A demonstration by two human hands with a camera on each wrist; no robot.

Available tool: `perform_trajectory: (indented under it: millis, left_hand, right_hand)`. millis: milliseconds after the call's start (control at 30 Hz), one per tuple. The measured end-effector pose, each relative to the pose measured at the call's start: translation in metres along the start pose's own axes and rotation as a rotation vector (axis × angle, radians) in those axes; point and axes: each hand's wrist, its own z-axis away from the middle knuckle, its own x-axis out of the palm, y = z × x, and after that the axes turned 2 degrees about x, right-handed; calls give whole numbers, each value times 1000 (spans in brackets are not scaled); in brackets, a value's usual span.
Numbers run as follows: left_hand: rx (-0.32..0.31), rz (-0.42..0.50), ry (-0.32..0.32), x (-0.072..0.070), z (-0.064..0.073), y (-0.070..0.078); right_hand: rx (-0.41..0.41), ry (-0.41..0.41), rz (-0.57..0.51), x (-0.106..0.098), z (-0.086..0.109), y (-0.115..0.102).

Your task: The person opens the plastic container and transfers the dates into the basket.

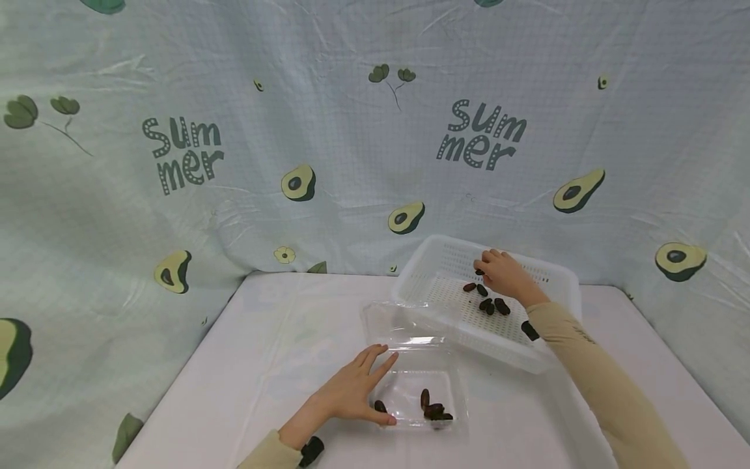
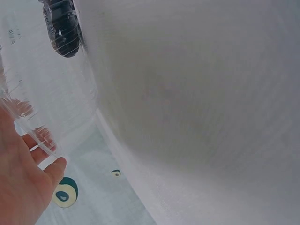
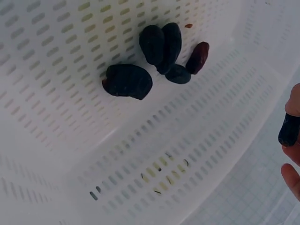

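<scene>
In the head view, my right hand (image 1: pixel 505 277) is over the far side of a white perforated plastic basket (image 1: pixel 571 286). It pinches a dark date (image 3: pixel 289 130) between thumb and fingers, at the edge of the right wrist view. Several more dates (image 1: pixel 502 306) lie on the basket floor, one of them reddish (image 3: pixel 198 57). My left hand (image 1: pixel 354 387), fingers spread, rests against the left side of a clear plastic box (image 1: pixel 404 391). Inside the box, one date (image 1: pixel 380 406) lies by the left thumb and a small cluster of dates (image 1: pixel 433 415) sits near the front right.
The box's clear lid (image 1: pixel 381 319) is folded back, its far right part by the basket's near wall. A white tablecloth (image 1: pixel 281 345) covers the table. Behind hangs a printed curtain (image 1: pixel 346 130) with avocados. Small dark bits (image 3: pixel 169 179) cling to the basket wall.
</scene>
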Motion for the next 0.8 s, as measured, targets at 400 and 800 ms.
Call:
perform_trajectory:
  millis: [400, 800]
  left_hand:
    - [1, 20, -9, 1, 0, 0]
    - [-2, 19, -12, 0, 0, -1]
  right_hand:
    - [-1, -45, -36, 11, 0, -5]
    - [-10, -17, -46, 7, 0, -6]
